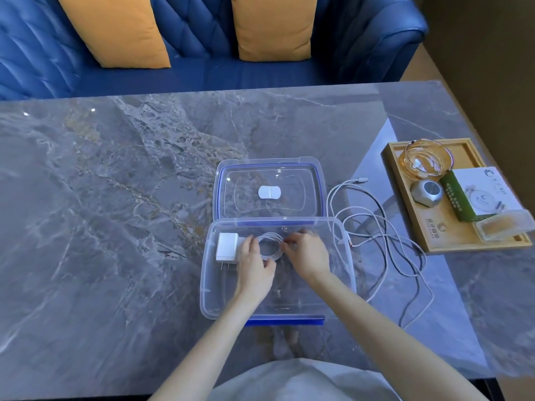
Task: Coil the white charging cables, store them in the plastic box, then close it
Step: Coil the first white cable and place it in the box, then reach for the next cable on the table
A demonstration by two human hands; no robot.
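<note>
A clear plastic box (208, 287) with blue clips stands open on the marble table, its lid (267, 166) lying flat behind it. Inside, a coiled white cable (270, 243) lies beside a white charger plug (227, 246). My left hand (254, 266) and my right hand (308, 256) are both in the box, fingers on either side of the coil, holding it down. To the right of the box, more white cable (385, 235) lies loose and tangled on the table, with a connector (362, 180) at its far end.
A wooden tray (417, 230) at the right holds a glass bowl (425, 163), a silver gadget (428, 192), a green-and-white packet (474, 195) and a small plastic container (503, 224). A blue sofa (260, 70) with orange cushions sits beyond the table's far edge.
</note>
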